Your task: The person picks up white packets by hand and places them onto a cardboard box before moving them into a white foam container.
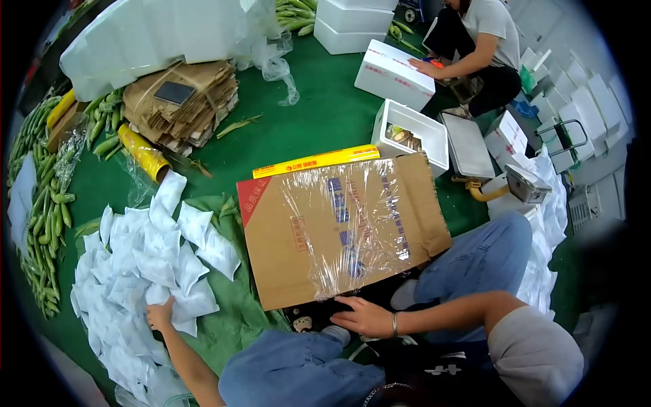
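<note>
My left hand (161,314) reaches into a heap of white, pillow-shaped ice packs (129,268), its fingers closed on the edge of one ice pack (157,294). The heap lies partly on a green cloth sack (234,312). In front of me a cardboard box (278,237), wrapped in clear film with blue and red print, rests tilted over my feet. My right hand (364,317) is at the box's near edge, fingers stretched out and apart, fingertips right by the film.
Behind the box lie a yellow film roll (319,161) and an open white foam box (439,146) with contents. Flattened cardboard (156,115) and green corn cobs (44,237) are at left. Another person (485,51) crouches at a closed foam box (393,74). A scale (468,146) stands right.
</note>
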### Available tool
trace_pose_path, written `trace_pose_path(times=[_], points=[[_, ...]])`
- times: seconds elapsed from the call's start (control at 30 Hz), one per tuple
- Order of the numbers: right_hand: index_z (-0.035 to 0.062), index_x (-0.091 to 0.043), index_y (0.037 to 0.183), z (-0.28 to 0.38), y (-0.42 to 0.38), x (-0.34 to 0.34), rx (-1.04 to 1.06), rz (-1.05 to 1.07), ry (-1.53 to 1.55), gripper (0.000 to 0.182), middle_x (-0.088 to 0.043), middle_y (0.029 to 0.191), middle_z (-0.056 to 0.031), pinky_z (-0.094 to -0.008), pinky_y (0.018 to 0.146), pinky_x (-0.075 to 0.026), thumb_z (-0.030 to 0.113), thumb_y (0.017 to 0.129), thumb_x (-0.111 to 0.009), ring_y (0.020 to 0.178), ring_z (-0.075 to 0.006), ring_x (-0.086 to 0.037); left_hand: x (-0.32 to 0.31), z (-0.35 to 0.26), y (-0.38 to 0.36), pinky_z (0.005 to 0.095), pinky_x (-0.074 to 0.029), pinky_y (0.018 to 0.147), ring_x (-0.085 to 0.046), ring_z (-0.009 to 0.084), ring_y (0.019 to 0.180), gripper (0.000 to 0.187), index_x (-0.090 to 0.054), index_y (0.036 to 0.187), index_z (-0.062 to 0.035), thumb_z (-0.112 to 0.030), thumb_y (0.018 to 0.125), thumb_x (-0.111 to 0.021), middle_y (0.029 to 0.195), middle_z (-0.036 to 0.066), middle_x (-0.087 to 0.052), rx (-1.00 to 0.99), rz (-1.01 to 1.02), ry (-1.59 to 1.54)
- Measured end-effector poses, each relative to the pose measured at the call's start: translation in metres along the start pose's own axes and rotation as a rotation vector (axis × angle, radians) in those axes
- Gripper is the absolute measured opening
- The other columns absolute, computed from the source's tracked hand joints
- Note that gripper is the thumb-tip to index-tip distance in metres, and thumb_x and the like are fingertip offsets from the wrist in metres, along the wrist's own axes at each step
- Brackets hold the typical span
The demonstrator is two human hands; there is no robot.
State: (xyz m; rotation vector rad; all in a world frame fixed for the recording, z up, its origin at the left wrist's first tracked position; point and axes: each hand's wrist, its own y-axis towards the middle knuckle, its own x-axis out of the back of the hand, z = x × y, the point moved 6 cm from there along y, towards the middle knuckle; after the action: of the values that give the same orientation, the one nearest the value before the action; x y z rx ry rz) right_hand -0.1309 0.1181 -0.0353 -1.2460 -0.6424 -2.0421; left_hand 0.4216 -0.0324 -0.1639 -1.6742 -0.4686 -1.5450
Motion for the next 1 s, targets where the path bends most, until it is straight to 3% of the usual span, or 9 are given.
trace_pose_path(times=[0.17,0.33,0.47,0.53,0.67,0.73,0.77,0.93,1.0], points=[[0.0013,-0.056,0.113,0.030,-0.071,-0.053,-0.092,0.588,0.402,0.034,-0.062,0.104,-0.0183,-0.0422,0.085,-0.049,0.010,0.080,-0.055,0.101,-0.0336,-0.061,-0.025,0.044,-0.016,0.0415,-0.044,0.093,-0.053,0.0310,0.116,0.089,-0.040,0.136,0.0063,-0.044,0.072,-0.074,0.131,0.020,-0.052,-0.066,0.211,-0.345],[0.0004,-0.054,0.113,0.004,-0.017,0.051,-0.279,-0.095,0.548,0.035,-0.062,0.096,-0.0171,-0.0395,0.078,-0.051,0.019,0.084,-0.062,0.091,-0.0335,-0.062,0.085,0.014,-0.146,0.0341,-0.045,0.087,-0.057,0.0234,0.105,0.068,-0.048,0.130,0.0062,-0.028,0.076,-0.072,0.118,0.015,-0.059,-0.082,0.275,-0.849],[0.0010,-0.029,0.141,0.015,0.067,0.099,-0.311,-0.161,1.103,0.072,-0.048,0.135,-0.0164,-0.0382,0.099,-0.043,0.028,0.087,-0.068,0.114,-0.0263,-0.055,0.198,-0.087,-0.253,0.0343,-0.043,0.092,-0.056,0.0230,0.104,0.065,-0.045,0.130,0.0033,-0.028,0.078,-0.069,0.114,0.013,-0.058,-0.737,0.280,-1.022],[-0.0022,-0.025,0.140,0.022,0.095,0.117,-0.217,-0.312,1.136,0.083,-0.043,0.137,-0.0188,-0.0365,0.100,-0.041,0.038,0.083,-0.071,0.121,-0.0258,-0.049,0.229,-0.149,-0.332,0.0356,-0.040,0.097,-0.053,0.0247,0.110,0.069,-0.039,0.135,0.0029,-0.026,0.080,-0.067,0.121,0.015,-0.053,-0.937,0.493,-0.941],[0.0001,-0.035,0.135,0.004,0.067,0.144,-0.269,-0.680,1.451,0.073,-0.053,0.123,-0.0112,-0.0336,0.094,-0.045,0.026,0.079,-0.075,0.110,-0.0190,-0.055,0.196,-0.229,-0.441,0.0393,-0.037,0.101,-0.044,0.0296,0.122,0.069,-0.034,0.139,0.0009,-0.028,0.086,-0.066,0.132,0.019,-0.045,-1.511,0.420,-0.850],[0.0042,-0.039,0.136,-0.021,0.020,0.144,-0.372,-0.818,1.583,0.068,-0.053,0.125,-0.0071,-0.0334,0.097,-0.044,0.011,0.077,-0.073,0.115,-0.0168,-0.052,0.172,-0.247,-0.447,0.0400,-0.038,0.100,-0.040,0.0318,0.126,0.069,-0.035,0.138,0.0018,-0.030,0.087,-0.067,0.136,0.021,-0.042,-1.538,0.486,-0.592],[0.0040,-0.043,0.133,-0.068,-0.001,0.105,-0.457,-0.967,1.198,0.064,-0.056,0.121,-0.0077,-0.0346,0.095,-0.046,0.011,0.077,-0.074,0.110,-0.0190,-0.056,0.155,-0.250,-0.436,0.0402,-0.041,0.096,-0.046,0.0332,0.121,0.066,-0.039,0.134,0.0022,-0.032,0.086,-0.067,0.130,0.022,-0.048,-1.432,0.452,-0.658],[-0.0004,-0.046,0.126,-0.147,-0.041,0.134,-0.746,-0.868,0.835,0.068,-0.061,0.109,-0.0146,-0.0393,0.083,-0.051,0.017,0.069,-0.078,0.096,-0.0239,-0.061,0.034,-0.187,-0.385,0.0450,-0.051,0.073,-0.065,0.0399,0.081,0.062,-0.059,0.102,0.0025,-0.056,0.081,-0.062,0.081,0.023,-0.066,-0.932,0.144,-0.192],[0.0003,-0.043,0.129,-0.151,-0.030,0.128,-0.805,-0.735,0.530,0.077,-0.059,0.111,-0.0168,-0.0418,0.087,-0.048,0.021,0.064,-0.079,0.100,-0.0280,-0.058,0.031,-0.174,-0.412,0.0454,-0.051,0.074,-0.065,0.0393,0.086,0.067,-0.064,0.093,0.0024,-0.064,0.081,-0.057,0.085,0.023,-0.067,-0.735,0.315,-0.046]])
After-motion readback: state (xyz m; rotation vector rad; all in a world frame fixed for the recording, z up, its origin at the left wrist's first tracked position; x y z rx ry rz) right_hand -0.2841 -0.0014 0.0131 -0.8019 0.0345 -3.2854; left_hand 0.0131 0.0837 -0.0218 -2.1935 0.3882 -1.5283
